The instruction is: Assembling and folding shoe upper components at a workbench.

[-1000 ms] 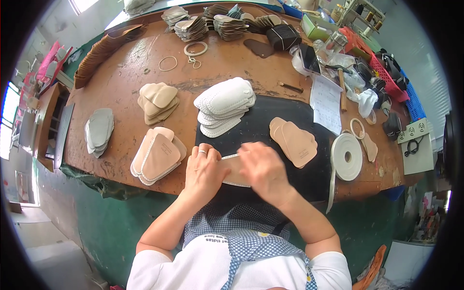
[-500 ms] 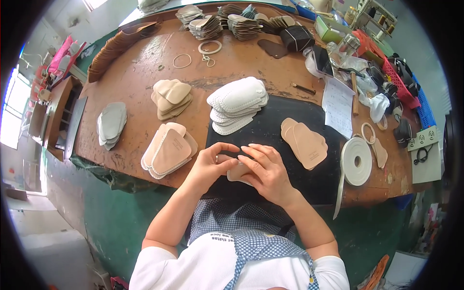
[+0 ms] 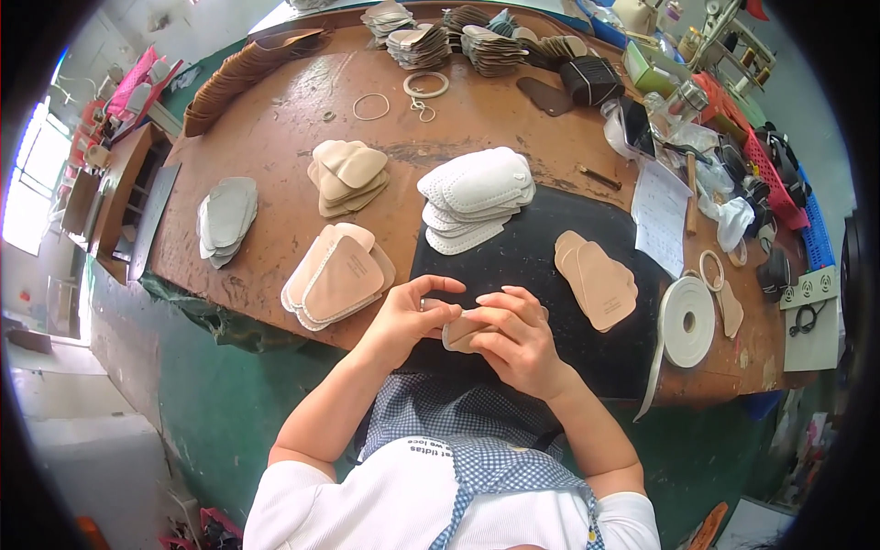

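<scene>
Over the front edge of the black mat [image 3: 541,252], a small beige leather piece [image 3: 458,339] is held between my two hands. My left hand [image 3: 414,319] pinches its left edge with thumb and fingertips. My right hand [image 3: 519,337] grips it from the right, the fingers bent over its face and covering much of it. Beyond the hands lies a pile of white shaped pieces [image 3: 472,194] with stitch-like dotted rims. Pinkish-beige leather pieces [image 3: 600,291] rest on the mat to the right, and a similar pile [image 3: 341,275] lies left of my left hand.
Farther left are a tan pile [image 3: 348,174] and a grey pile [image 3: 227,218]. A white tape roll [image 3: 686,323] lies at the right, its loose end hanging over the table edge. Behind it are a paper sheet [image 3: 662,206], a hammer [image 3: 691,197] and a pink basket [image 3: 775,179].
The whole view has shifted, so the table things sit farther right in the picture. The leather piece has tilted and shows more of its beige face; both hands still hold it.
</scene>
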Demonstrator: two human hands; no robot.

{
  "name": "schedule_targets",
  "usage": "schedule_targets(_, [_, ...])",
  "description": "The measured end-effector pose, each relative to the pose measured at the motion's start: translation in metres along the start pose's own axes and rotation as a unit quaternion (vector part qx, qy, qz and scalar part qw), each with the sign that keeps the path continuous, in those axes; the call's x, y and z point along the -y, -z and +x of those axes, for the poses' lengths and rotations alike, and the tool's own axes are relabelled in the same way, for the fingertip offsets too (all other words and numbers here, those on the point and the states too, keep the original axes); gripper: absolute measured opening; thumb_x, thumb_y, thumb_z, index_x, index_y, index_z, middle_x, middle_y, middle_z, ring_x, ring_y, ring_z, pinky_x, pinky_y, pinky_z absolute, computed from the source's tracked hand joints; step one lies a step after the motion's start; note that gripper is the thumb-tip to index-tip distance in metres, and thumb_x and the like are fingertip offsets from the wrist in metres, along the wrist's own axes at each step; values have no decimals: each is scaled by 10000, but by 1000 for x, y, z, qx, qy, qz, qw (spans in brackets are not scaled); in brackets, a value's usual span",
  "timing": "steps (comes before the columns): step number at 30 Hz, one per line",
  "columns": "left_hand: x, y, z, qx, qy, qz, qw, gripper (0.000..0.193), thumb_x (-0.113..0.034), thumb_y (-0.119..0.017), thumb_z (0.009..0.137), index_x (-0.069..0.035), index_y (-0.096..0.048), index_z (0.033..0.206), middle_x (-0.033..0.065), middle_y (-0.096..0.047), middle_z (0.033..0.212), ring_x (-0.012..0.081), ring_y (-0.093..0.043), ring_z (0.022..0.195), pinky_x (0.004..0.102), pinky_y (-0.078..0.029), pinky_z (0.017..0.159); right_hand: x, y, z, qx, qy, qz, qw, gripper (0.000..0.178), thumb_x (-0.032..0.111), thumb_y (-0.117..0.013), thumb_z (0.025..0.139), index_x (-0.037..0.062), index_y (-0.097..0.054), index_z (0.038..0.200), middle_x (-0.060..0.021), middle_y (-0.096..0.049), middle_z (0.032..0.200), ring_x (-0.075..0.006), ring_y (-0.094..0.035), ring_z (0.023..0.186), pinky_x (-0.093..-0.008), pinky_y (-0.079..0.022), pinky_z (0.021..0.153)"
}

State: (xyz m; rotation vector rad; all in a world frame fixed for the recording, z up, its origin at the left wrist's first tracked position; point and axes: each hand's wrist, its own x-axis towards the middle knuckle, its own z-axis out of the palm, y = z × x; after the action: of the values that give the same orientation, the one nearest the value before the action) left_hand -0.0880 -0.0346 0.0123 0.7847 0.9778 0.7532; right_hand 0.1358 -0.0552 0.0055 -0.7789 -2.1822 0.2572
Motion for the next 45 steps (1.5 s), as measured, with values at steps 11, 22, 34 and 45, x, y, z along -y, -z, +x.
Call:
schedule_targets(11, [-11, 16, -13, -152, -143, 65, 976, 366, -59, -716, 975, 22, -551, 1291, 67, -747, 926, 81, -694, 793, 214, -558, 703, -24, 110, -1, -151, -409, 69, 898, 75, 5, -646, 990, 45, -596, 1029, -18, -623, 931, -89, -591, 892, -236, -460, 799])
schedule_targets(22, [-4, -23, -8, -76, -131, -21, 988, 400, -67, -785, 930, 10, -570, 1259, 35, -705, 883, 84, -665, 787, 226, -531, 718, 34, -2, 17, -9, -283, 193, 939, 297, 174, -809, 913, -4, -606, 1037, -128, -708, 969, -231, -765, 920, -341, -622, 845])
schedule_targets(34, [-1, -35, -18, -74, -137, 28, 987, 424, -32, -774, 929, 37, -541, 1276, 42, -699, 875, 82, -670, 786, 212, -547, 728, 36, 1, 10, -24, -369, 298, 880, 220, 92, -782, 927, -12, -598, 989, -105, -721, 948, -177, -753, 936, -311, -607, 868])
schedule_targets(45, [3, 0, -31, -179, -119, 332, 918, 331, -54, -703, 951, 16, -586, 1253, 67, -682, 1007, 157, -665, 958, 323, -545, 877, -9, 20, 2, 13, -359, -11, 933, 434, 173, -843, 819, 17, -660, 1180, -111, -605, 1127, -277, -623, 988, -405, -533, 856])
